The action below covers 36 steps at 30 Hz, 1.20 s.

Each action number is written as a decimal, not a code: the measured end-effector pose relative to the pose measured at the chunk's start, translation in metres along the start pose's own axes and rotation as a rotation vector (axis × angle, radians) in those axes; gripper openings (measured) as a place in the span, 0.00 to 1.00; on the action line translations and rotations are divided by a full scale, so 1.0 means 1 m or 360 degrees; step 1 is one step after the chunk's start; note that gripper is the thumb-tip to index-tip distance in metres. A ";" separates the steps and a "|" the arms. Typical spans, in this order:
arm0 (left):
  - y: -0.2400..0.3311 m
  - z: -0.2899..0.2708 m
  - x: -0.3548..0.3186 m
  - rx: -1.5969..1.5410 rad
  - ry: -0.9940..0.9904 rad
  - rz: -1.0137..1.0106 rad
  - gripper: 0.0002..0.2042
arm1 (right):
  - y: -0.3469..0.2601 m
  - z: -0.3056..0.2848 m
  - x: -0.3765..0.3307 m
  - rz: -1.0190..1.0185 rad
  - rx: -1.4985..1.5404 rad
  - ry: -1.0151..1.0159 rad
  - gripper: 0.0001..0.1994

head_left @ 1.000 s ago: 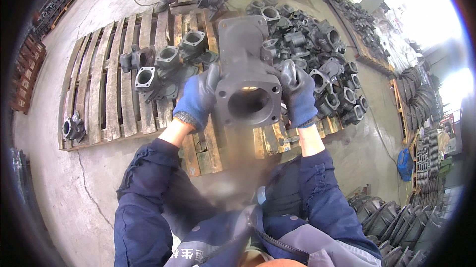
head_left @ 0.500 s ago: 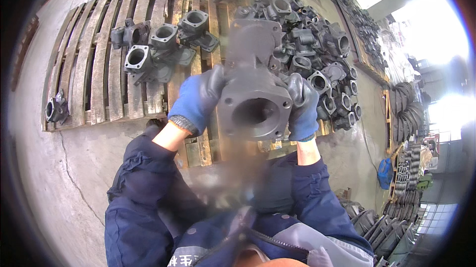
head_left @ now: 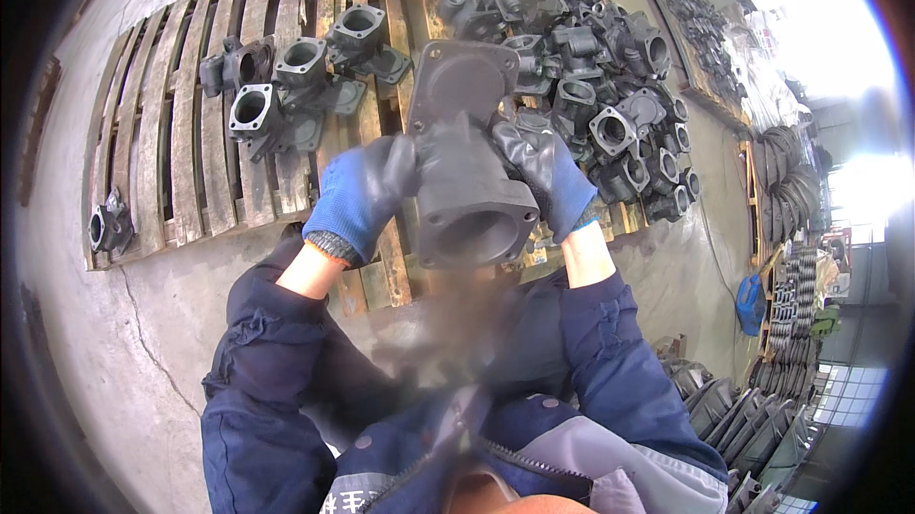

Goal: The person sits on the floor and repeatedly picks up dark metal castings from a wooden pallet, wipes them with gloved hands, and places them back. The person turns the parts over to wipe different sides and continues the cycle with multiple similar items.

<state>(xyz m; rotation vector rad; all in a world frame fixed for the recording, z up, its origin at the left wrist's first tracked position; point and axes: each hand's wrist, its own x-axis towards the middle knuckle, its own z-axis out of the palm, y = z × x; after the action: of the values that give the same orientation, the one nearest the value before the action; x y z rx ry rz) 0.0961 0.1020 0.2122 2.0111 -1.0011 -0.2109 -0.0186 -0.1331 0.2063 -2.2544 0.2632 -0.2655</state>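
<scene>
Currently, item in hand: one dark cast-iron flanged housing (head_left: 464, 166), lifted clear of the wooden pallet (head_left: 181, 180) and held in the air between both gloved hands, round bore facing the wearer, square flange pointing away.

Sorted so far: a small group of like castings (head_left: 291, 85) set out on the pallet's left half, one stray casting (head_left: 107, 228) at its near-left corner.

Remaining: a large heap of castings (head_left: 591, 66) on the right.

Left hand (head_left: 362, 192): blue glove, fingers wrapped on the housing's left flank.

Right hand (head_left: 545, 169): blue glove, clasping the right flank.
</scene>
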 end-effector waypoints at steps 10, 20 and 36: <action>-0.011 0.017 0.012 -0.0364 -0.0462 -0.0999 0.39 | -0.012 -0.003 -0.004 0.0811 0.0187 0.0094 0.18; -0.059 0.041 0.012 -0.0162 -0.0498 -0.0327 0.23 | 0.005 0.003 -0.006 0.0303 -0.0224 0.0377 0.23; -0.024 0.020 0.016 -0.0999 -0.0600 -0.1133 0.25 | 0.027 0.001 -0.024 0.0968 0.1694 0.0580 0.20</action>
<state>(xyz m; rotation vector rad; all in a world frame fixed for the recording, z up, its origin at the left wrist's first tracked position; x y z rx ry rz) 0.1107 0.0860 0.1852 1.6711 -0.3060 -1.1661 -0.0435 -0.1425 0.1823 -1.0034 0.7684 -0.3694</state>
